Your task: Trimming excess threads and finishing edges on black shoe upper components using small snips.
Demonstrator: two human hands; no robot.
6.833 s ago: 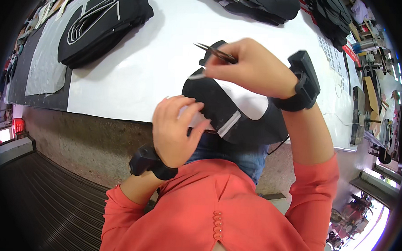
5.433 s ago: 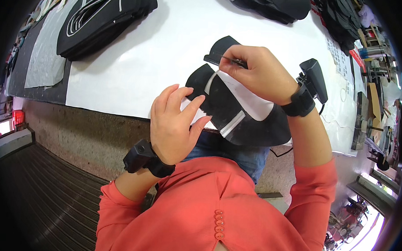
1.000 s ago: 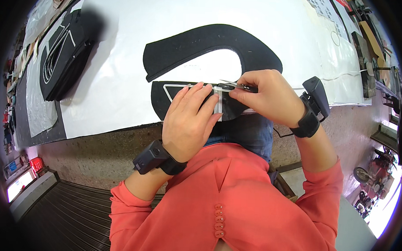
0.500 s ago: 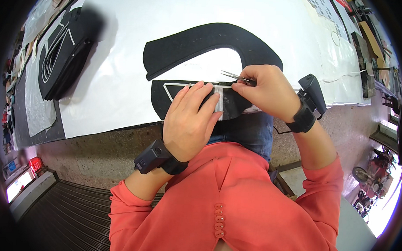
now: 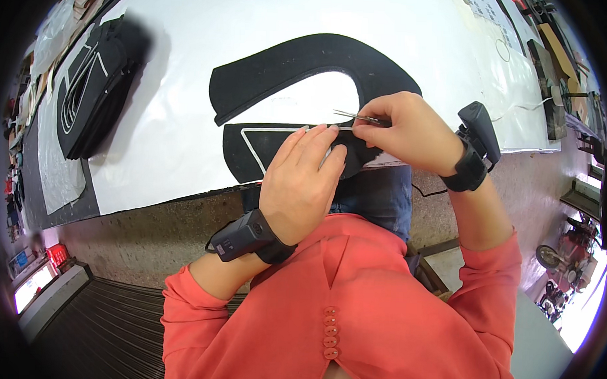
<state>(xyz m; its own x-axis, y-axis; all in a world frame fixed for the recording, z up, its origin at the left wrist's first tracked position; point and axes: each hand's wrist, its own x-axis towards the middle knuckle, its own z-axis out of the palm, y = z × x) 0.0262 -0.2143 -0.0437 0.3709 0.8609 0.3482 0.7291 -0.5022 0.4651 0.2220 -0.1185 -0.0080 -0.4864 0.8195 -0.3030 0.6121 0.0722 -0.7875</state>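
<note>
A curved black fabric-like piece (image 5: pixel 291 63) lies on the white-covered table, bending round to the right under my right hand. A nearer black section (image 5: pixel 236 162) carries a narrow white strip (image 5: pixel 252 147) in an angular outline; whether both sections are one piece is hidden. My left hand (image 5: pixel 298 182) rests palm down on the nearer section, fingers stretched out over the strip. Closed, my right hand (image 5: pixel 416 134) holds small metal scissors (image 5: pixel 363 117), their points toward the left. Its thumb and fingertip pinch at the strip's right end, along the black piece's upper edge.
A stack of black pieces (image 5: pixel 96 95) with white strip outlines sits at the left, beside clear plastic sheeting (image 5: pixel 56 181). The white table covering (image 5: pixel 164 164) ends at a front edge near my body. Wooden and metal items (image 5: pixel 546 88) stand at the far right.
My left hand has slid slightly right along the black piece, uncovering more of the strip's angled part. A pale band across the nearer section no longer shows. The scissors remain in my right hand.
</note>
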